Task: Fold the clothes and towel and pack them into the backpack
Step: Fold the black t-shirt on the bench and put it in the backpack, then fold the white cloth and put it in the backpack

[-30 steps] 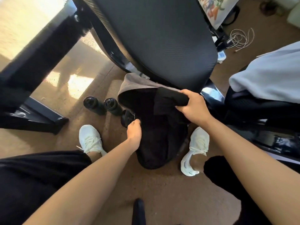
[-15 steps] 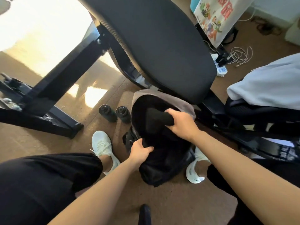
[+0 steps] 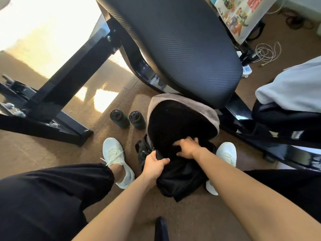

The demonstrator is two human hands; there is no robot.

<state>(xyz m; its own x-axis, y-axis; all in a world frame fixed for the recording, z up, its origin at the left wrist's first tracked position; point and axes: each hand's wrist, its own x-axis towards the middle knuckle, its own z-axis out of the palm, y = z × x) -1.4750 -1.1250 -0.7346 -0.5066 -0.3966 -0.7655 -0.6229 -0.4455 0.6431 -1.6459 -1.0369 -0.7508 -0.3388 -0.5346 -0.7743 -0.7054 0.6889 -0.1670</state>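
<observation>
A black backpack (image 3: pixel 180 181) stands on the floor between my feet, its taupe-edged flap (image 3: pixel 196 106) thrown open against the chair. My left hand (image 3: pixel 153 165) grips the near rim of the opening. My right hand (image 3: pixel 186 147) reaches into the mouth with curled fingers around a dark folded garment (image 3: pixel 175 146), pushed down inside; the garment is hard to tell from the dark interior. A light grey cloth (image 3: pixel 291 89) lies on a black seat at the right.
A large black office chair (image 3: pixel 182 46) looms just behind the backpack. Two dark bottles (image 3: pixel 127 119) stand on the carpet to its left. A black desk leg (image 3: pixel 57 94) crosses the left side. White cables (image 3: pixel 265 53) and a power strip lie at the far right.
My right hand has carried the dark garment from above the opening down into the backpack. My left hand has shifted its hold on the near rim, and the flap now gapes wider.
</observation>
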